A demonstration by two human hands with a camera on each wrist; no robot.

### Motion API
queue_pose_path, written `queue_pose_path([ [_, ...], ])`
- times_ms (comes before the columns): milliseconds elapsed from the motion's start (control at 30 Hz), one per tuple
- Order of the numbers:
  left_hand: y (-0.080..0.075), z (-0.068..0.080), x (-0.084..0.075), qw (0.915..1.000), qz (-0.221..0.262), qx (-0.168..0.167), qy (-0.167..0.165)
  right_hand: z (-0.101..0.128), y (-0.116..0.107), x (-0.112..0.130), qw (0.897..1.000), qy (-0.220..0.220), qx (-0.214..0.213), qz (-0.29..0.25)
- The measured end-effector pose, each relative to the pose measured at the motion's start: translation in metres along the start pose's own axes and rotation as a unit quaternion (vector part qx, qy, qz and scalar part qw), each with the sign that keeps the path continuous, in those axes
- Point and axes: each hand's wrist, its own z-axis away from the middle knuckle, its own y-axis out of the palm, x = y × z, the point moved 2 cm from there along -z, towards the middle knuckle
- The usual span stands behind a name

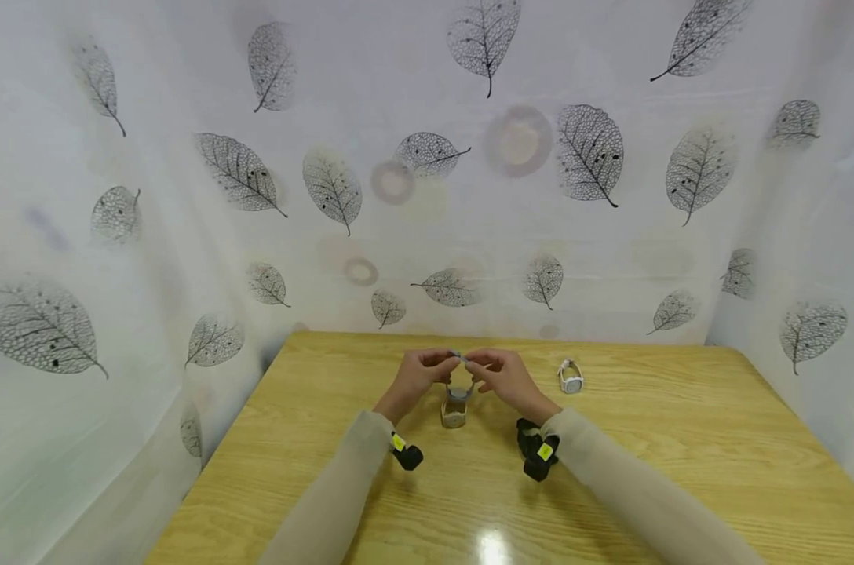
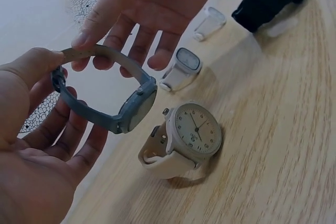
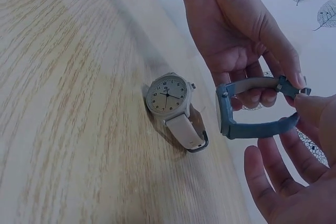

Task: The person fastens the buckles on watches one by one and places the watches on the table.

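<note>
Both hands hold a blue-grey wristwatch (image 2: pixel 92 113) above the table, its strap bent into a loop with the case facing down and away from the fingers. My left hand (image 1: pixel 414 378) pinches the strap by the buckle between thumb and fingers. Opposite it, my right hand (image 1: pixel 508 382) pinches the strap too, thumb tip close to the left thumb, as the right wrist view shows. Just below the loop, a cream watch (image 2: pixel 195 129) with a round numbered dial and a fastened strap stands on the wood.
To the right on the wooden table (image 1: pixel 646 439) is a white watch (image 1: pixel 572 384). Another small white watch (image 2: pixel 211 22) and a black watch (image 2: pixel 269 1) appear in the left wrist view. A leaf-patterned curtain (image 1: pixel 434 227) surrounds the table's back and sides.
</note>
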Motion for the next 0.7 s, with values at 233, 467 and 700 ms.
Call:
queue_pose_path([
  [233,0.0004,0.0009,-0.0027,0.9996,0.019,-0.019,0.004,0.0016,-0.0014,-0.0015,1.0,0.004,-0.005,-0.002],
  [467,-0.0007,0.002,0.0006,0.9994,0.027,-0.019,0.012,0.0037,-0.0014,-0.0041,1.0,0.002,-0.007,-0.007],
  [700,-0.0016,0.0038,0.0007,0.9996,0.006,-0.012,0.026,0.0038,0.0013,-0.0023,1.0,0.001,-0.01,-0.012],
])
